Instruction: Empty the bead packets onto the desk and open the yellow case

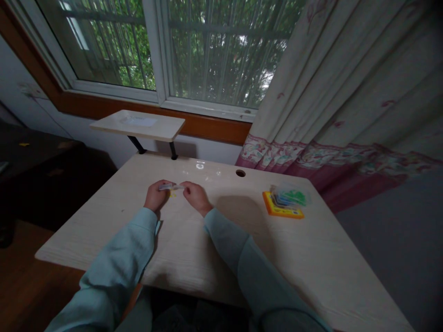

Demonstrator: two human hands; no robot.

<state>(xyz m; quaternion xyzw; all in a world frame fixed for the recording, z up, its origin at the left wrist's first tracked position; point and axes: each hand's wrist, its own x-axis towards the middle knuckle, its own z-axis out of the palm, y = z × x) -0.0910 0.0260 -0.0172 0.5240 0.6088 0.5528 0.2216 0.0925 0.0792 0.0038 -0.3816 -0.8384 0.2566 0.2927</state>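
My left hand [156,195] and my right hand [195,196] meet over the middle of a pale wooden desk [194,249]. Both are closed in a pinch on a small, flat, pale strip [170,187] held between them, the left at one end and the right at the other. Something small and yellow [172,195] lies on the desk just beneath the strip; I cannot make out what it is. Both arms wear light blue sleeves.
An orange tray [282,210] with a stack of blue and green flat pieces under clear plastic lies at the desk's right. A small raised shelf [138,125] stands at the back. A cable hole [240,173] is behind my hands. Curtain [346,101] hangs right.
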